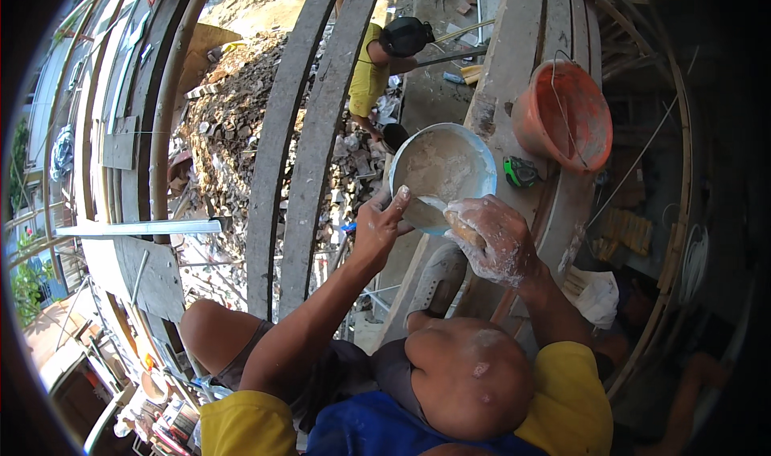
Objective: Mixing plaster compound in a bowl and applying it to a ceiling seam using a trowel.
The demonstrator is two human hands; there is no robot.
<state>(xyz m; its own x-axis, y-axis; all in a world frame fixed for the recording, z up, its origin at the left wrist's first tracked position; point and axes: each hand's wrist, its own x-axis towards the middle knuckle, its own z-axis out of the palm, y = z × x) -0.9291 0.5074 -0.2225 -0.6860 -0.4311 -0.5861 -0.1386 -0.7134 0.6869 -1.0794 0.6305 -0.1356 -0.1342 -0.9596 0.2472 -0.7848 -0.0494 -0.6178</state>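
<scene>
A round, pale blue-white bucket [487,152] with grey, powdery mortar [442,165] inside is in front of me. My left hand [376,229] grips its near-left rim, thumb on the edge and fingers below. My right hand [496,237], coated in pale mortar, is closed round the tan handle of a trowel [424,215]. The trowel's flat blade lies at the near side of the bucket, partly over the mortar. My right fingers hide most of the handle.
An orange-red bucket [526,126] with a wire handle stands on the planks [510,50], beside a green-and-black tape measure [520,171]. Gaps between the boards [277,175] open onto rubble [233,110] below. A person in yellow [367,74] bends there, holding a dark bucket [393,137].
</scene>
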